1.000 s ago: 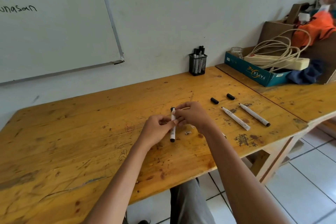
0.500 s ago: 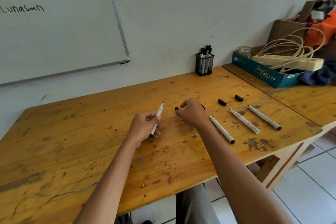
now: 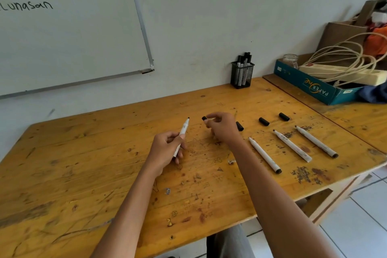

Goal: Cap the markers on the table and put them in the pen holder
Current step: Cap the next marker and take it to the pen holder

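Three uncapped markers (image 3: pixel 265 154) lie on a scratched table (image 3: pixel 83 174) beneath a whiteboard (image 3: pixel 62 27).

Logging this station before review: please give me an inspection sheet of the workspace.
Surface: scratched, stained yellow wooden table.
Job's things: three uncapped white markers lying right, three loose black caps beyond them; black mesh pen holder by wall, holding markers.
Clutter: teal cardboard box, glass jar.
Hands: left hand grips fourth uncapped white marker; right hand pinches black cap.
Cables: cream cord coiled over power strip.
Surroundings: whiteboard, tiled floor.

Wooden table (image 3: pixel 83 174); 3 uncapped markers (image 3: pixel 292 145); 3 caps (image 3: pixel 263 121); pen holder (image 3: pixel 242 75).
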